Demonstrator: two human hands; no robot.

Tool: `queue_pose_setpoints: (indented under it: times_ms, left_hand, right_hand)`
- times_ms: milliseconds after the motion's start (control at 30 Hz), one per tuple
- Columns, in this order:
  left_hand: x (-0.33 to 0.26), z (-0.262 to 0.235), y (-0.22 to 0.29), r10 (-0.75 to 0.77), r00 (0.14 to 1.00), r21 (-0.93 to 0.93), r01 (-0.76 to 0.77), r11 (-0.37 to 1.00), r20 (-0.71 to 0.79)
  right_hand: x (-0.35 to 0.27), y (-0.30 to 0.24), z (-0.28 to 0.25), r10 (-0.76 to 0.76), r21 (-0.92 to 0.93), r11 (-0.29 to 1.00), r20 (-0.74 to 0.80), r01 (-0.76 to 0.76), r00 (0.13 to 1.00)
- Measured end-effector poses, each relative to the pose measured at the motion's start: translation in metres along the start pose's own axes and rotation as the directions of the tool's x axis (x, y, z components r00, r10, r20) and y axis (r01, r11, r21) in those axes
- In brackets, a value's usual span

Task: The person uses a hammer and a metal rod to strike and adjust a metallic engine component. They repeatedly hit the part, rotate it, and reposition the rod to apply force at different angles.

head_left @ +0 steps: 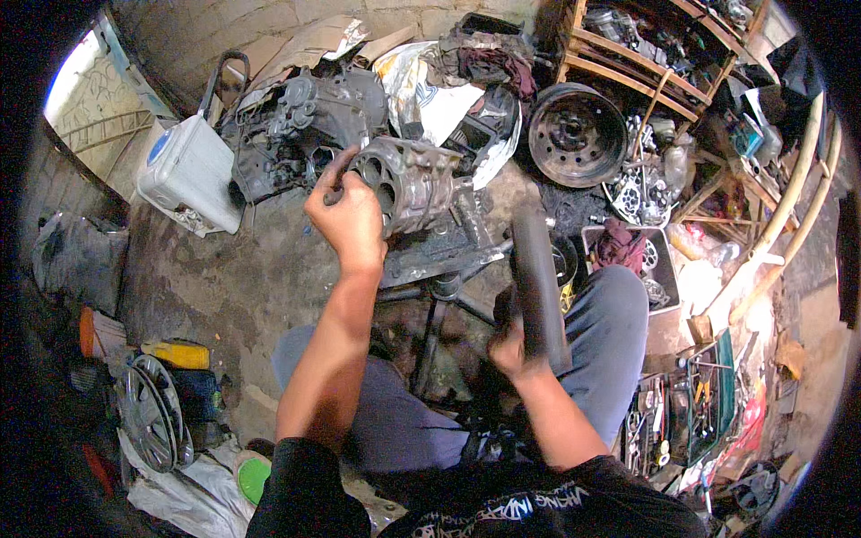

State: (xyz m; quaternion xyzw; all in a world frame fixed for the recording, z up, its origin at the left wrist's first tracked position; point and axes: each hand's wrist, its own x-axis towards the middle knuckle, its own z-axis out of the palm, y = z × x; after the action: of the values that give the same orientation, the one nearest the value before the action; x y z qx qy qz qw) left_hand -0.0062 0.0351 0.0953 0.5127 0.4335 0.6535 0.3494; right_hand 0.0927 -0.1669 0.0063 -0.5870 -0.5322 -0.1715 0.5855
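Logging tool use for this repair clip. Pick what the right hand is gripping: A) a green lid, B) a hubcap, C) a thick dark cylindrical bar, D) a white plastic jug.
C: the right hand is closed around the lower end of a thick dark cylindrical bar raised above the lap, while the left hand holds a tool against the grey engine casting.

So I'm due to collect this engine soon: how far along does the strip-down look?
Done: the grey engine block sits bare on a stand, bores open, away from the larger housing. In hand: the left hand holds a tool against the block; the right hand grips a dark bar. Left: the block remains grimy; nothing looks reassembled.
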Motion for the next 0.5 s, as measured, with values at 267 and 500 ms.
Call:
queue_pose_setpoints:
  times_ms: [267,500]
  left_hand:
    - [0.002,-0.007,-0.003,-0.081,0.995,-0.200,0.090,0.976,0.052]
    - [-0.003,-0.002,0.012,-0.026,0.999,-0.020,0.027,0.999,0.047]
  right_hand:
    - [0.016,0.006,0.016,0.751,-0.153,0.660,0.121,-0.736,0.649]
    - [-0.015,0.003,0.004,0.066,0.122,0.990,0.002,-0.065,0.998]
